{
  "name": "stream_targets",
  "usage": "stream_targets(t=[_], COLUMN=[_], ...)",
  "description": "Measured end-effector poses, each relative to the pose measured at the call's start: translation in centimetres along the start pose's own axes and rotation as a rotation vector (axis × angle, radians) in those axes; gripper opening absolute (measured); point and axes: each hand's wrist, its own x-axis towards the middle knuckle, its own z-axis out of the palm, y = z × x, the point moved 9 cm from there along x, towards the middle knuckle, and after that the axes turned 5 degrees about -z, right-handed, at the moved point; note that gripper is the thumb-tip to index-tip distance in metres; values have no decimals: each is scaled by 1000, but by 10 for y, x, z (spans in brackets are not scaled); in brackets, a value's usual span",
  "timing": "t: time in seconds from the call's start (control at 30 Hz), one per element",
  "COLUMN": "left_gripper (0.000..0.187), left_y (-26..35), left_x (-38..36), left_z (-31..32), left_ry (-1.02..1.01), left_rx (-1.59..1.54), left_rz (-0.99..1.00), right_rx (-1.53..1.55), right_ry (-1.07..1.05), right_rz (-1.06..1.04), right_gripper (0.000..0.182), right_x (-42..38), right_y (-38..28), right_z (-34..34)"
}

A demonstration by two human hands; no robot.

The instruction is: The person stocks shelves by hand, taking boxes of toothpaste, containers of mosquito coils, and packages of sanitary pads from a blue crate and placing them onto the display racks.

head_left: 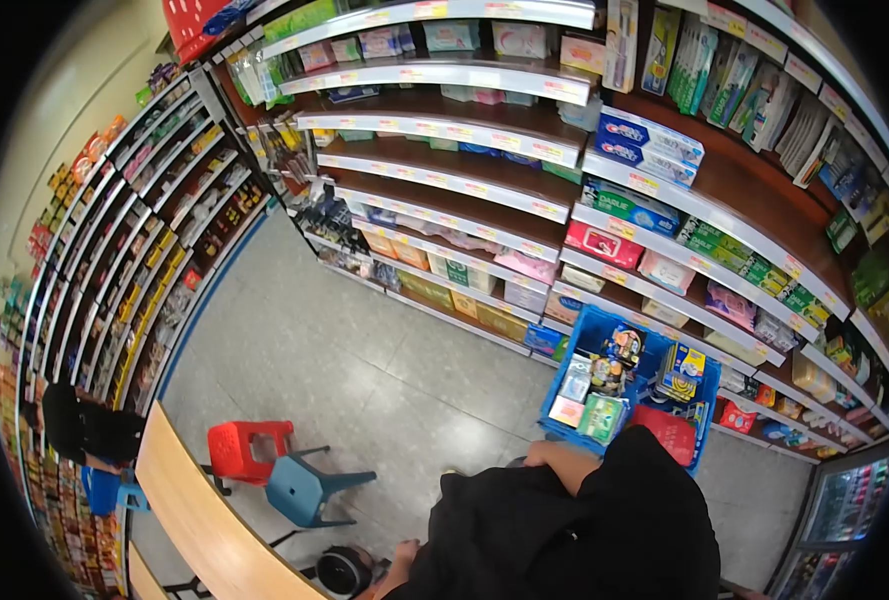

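In the head view, my right hand (537, 456) is in front of my black shirt, left of a blue crate (554, 432). Its fingers are turned away and too small to make out. My left hand (404, 552) is low, beside the shirt and near a round black item (344, 572); its fingers are not clear either. The crate holds boxed goods, among them a green pack (601, 416) and yellow-and-blue boxes (682, 370). A red item (664, 432) is at its near side, partly covered by my sleeve.
Shelves with toothpaste boxes (648, 142) and toothbrushes (694, 65) rise ahead. Red (239, 450) and blue (299, 488) stools stand by a wooden counter (194, 500). Another person in black (94, 425) is at far left. A glass-door fridge (844, 515) is at lower right.
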Motion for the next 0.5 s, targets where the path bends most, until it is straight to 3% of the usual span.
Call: stream_targets(t=[0.03,0.1,0.17,0.23,0.3,0.37,0.4,0.5], left_gripper=[32,26,24,26,24,19,25,29], left_y=[-19,-39,-87,-159,-130,-40,59,331], left_x=[-5,-2,33,41,87,121,99,-13], left_z=[-21,-55,-89,-79,-141,-234,-307,-469], left_ry=[9,41,-40,-239,29,222,261,172], left_rx=[-54,402,284,-795,-894,-877,-664,-846], left_rz=[9,287,104,-776,-398,-2,80,522], right_rx=[22,-6,-3,42,13,33,53,126], right_ry=[54,174,245,256,273,272,311,319], right_rz=[43,71,89,96,42,23,29,47], right_gripper=[60,53,47,43,42,41,42,37], right_x=[-2,18,26,8,21,18,30,60], right_y=[-14,-40,-68,-109,-126,-147,-142,-128], right_z=[-14,-23,-41,-60,-64,-74,-70,-54])
